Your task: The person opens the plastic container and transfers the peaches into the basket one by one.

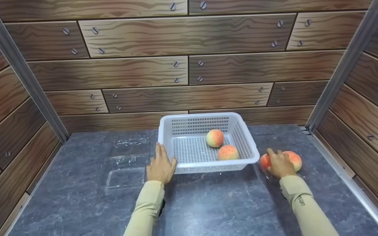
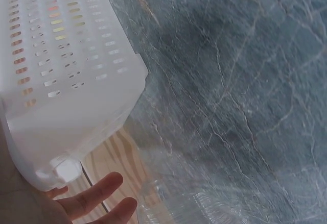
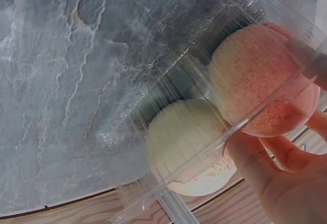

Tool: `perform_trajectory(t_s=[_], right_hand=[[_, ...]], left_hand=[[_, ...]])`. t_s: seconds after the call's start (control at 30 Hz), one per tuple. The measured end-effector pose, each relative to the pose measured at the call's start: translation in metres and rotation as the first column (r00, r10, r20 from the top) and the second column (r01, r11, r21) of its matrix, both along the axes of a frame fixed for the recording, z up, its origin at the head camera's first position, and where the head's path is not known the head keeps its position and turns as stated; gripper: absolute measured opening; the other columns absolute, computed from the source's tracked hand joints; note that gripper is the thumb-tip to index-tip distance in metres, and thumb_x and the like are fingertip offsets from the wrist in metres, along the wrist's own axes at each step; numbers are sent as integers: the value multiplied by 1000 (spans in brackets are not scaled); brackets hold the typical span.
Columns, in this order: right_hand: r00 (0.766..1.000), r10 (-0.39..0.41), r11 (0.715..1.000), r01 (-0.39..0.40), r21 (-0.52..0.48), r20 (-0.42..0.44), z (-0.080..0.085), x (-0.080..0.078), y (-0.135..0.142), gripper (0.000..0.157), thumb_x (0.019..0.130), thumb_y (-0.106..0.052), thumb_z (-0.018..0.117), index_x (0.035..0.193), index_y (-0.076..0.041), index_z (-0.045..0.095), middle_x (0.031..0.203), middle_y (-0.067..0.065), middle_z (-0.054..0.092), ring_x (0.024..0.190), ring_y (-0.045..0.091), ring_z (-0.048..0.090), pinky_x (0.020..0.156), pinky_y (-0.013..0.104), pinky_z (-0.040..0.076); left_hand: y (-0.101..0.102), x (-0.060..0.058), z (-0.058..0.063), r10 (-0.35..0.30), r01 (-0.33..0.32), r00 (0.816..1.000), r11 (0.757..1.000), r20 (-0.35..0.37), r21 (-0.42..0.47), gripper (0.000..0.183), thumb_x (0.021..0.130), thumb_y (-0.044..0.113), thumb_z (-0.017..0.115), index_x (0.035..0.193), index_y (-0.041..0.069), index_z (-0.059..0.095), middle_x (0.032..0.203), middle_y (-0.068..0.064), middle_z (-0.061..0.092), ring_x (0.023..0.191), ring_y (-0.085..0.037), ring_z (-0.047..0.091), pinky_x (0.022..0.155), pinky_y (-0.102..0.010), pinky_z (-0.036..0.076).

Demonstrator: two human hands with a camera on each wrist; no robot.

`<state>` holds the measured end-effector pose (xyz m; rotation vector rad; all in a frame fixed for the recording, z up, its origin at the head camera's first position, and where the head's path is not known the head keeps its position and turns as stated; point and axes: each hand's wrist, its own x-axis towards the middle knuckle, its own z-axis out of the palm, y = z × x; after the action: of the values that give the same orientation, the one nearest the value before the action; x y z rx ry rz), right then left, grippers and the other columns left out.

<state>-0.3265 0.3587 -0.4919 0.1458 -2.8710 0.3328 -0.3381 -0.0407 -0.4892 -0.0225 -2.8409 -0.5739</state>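
Observation:
A white slotted plastic basket (image 1: pixel 189 166) stands near the back wall with two peaches in it, one peach (image 1: pixel 215 138) behind the other peach (image 1: pixel 228 153). My left hand (image 1: pixel 160 167), fingers extended, rests against the basket's left side near the front corner. Right of the basket, my right hand (image 1: pixel 279 164) has its fingers curled around the left one of two more peaches, a reddish peach (image 3: pixel 263 76). The paler peach (image 3: pixel 184 137) lies beside it, next to the fingers. Both sit in a clear plastic tray (image 3: pixel 153 83), whose edge crosses the right wrist view.
Clear plastic trays (image 1: pixel 126 178) lie on the dark marbled table (image 1: pixel 208 203) left of the basket. Wood-patterned walls (image 1: pixel 185 39) enclose the back and sides, with metal posts (image 1: pixel 340 62) at the corners. A metal strip (image 1: pixel 349 186) runs along the table's right edge.

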Motion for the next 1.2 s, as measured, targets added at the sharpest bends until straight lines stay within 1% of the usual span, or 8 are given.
perform_trajectory(t_s=[0.1, 0.33, 0.5, 0.67, 0.8, 0.97, 1.07, 1.2], right_hand=[[1000, 8, 1000, -8, 5, -2, 1, 0, 1, 60, 62, -1, 73, 115, 6, 45, 93, 36, 49, 83, 54, 48, 68, 62, 43], [1000, 21, 1000, -21, 2, 6, -1, 0, 1, 65, 63, -2, 73, 121, 6, 44, 97, 38, 49, 89, 56, 47, 71, 63, 43], [1000, 17, 999, -17, 28, -16, -5, -1, 1, 63, 61, -3, 74, 119, 6, 48, 96, 36, 50, 88, 55, 46, 72, 62, 42], [999, 15, 999, -14, 32, -49, -6, -1, 1, 59, 59, -3, 74, 113, 5, 50, 91, 34, 51, 86, 54, 47, 68, 61, 44], [998, 23, 1000, -24, -8, -51, -3, -1, 1, 58, 60, -4, 73, 112, 4, 50, 90, 33, 51, 86, 54, 47, 66, 62, 44], [999, 24, 997, -27, -73, -47, 4, -2, 4, 60, 61, -8, 73, 114, 4, 50, 93, 33, 51, 87, 55, 47, 71, 64, 41], [999, 16, 996, -20, -89, -47, 9, -2, 5, 61, 60, -9, 75, 114, 3, 49, 94, 33, 51, 86, 54, 47, 74, 64, 38], [998, 3, 995, -9, -98, -62, 16, -2, 7, 62, 59, -11, 76, 113, 2, 50, 95, 34, 51, 86, 54, 47, 75, 63, 38]], left_hand=[[0, 0, 0, -2, 2, 1000, 1000, -5, -5, 69, 90, 44, 38, 142, 1, 26, 149, -13, 18, 105, -44, 50, 76, -55, 45], [0, 1, -1, 5, -5, 1000, 1000, 0, -1, 69, 91, 45, 38, 142, 1, 26, 149, -13, 17, 106, -44, 49, 77, -55, 45], [1, 0, 0, 2, -2, 1000, 1000, -7, -8, 69, 90, 46, 37, 142, 1, 26, 149, -13, 17, 106, -43, 50, 76, -53, 46], [-1, 0, -1, -1, 1, 1000, 1000, -1, -5, 69, 90, 44, 37, 142, 1, 26, 150, -12, 17, 104, -43, 51, 75, -53, 46], [-2, 1, -1, 6, -6, 1000, 1000, 16, -5, 69, 91, 45, 37, 143, 1, 25, 150, -12, 16, 103, -43, 51, 75, -53, 46], [-3, 2, -1, -2, 2, 1000, 1000, 5, -2, 69, 90, 44, 37, 142, 0, 25, 149, -13, 17, 104, -43, 51, 75, -54, 46], [-2, 2, -1, -4, 4, 1000, 1000, -7, -4, 68, 90, 43, 38, 142, 0, 26, 149, -14, 18, 104, -43, 51, 74, -54, 46], [0, 1, 0, -2, 2, 1000, 1000, -8, -6, 68, 90, 44, 37, 142, 0, 27, 149, -13, 18, 104, -43, 51, 74, -55, 46]])
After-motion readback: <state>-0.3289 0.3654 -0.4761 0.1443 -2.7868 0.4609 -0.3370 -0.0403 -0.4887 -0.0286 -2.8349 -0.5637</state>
